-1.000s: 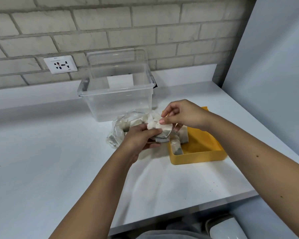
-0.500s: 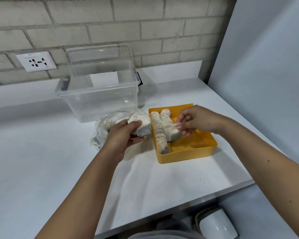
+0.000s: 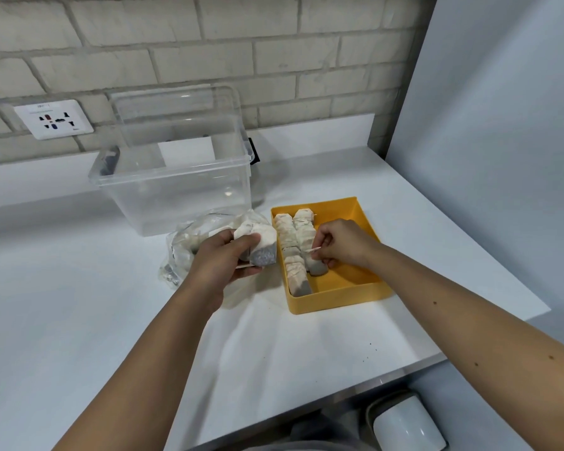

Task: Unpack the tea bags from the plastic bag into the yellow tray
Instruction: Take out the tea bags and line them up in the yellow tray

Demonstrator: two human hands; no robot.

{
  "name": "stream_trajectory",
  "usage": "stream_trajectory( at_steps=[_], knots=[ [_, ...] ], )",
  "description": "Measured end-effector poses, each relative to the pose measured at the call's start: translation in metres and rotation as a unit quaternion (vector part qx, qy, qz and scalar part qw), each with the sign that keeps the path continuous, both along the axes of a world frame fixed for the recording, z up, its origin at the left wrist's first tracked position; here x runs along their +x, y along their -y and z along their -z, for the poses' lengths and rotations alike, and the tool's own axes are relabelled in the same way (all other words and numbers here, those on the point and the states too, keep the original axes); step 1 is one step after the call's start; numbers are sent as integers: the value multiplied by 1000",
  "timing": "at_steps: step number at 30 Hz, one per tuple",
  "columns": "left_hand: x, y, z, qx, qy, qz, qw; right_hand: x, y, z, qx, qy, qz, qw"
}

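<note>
The left hand (image 3: 222, 260) is gripping a clump of tea bags (image 3: 258, 240) just outside the mouth of the plastic bag (image 3: 179, 252). Its fingers are curling round the bundle and the thumb is pressing on its upper side, while a dark-filled bag is showing at the clump's lower end. The plastic bag is lying crumpled on the white counter (image 3: 274, 353), under and behind that hand, with more pale tea bags showing dimly through it. The clump is hanging just beside the left wall of the yellow tray (image 3: 339, 302) — whether it is touching the wall I cannot tell.

The right hand (image 3: 344, 244) is reaching into the tray with its fingers curled. Its thumb and forefinger are pinching a small pale tag (image 3: 315, 250) above a single tea bag (image 3: 316, 270), which is resting on the tray floor at the near end of the second row. Two rows of tea bags (image 3: 288, 245) are lying side by side along the tray's left wall, running from its far end toward the near wall.

Behind the plastic bag a clear storage box (image 3: 176, 193) is standing open on the counter, close to the brick wall (image 3: 274, 60). A wall socket (image 3: 54, 120) is sitting on the bricks to the left of it.
</note>
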State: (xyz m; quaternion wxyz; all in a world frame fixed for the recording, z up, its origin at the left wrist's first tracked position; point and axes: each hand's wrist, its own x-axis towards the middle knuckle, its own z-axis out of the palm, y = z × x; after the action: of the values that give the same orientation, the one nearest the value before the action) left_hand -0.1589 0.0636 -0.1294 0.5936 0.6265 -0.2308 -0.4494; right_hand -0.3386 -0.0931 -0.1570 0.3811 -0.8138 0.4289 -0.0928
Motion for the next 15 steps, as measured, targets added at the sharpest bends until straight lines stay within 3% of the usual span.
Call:
stream_trajectory(
  at_steps=[11,15],
  knots=[
    [1,-2,4,10,0,-4,1000,10,1,6,-63,26,47,997],
    [1,-2,5,11,-7,-2,1000,10,1,4,-6,6,41,999]
  ],
)
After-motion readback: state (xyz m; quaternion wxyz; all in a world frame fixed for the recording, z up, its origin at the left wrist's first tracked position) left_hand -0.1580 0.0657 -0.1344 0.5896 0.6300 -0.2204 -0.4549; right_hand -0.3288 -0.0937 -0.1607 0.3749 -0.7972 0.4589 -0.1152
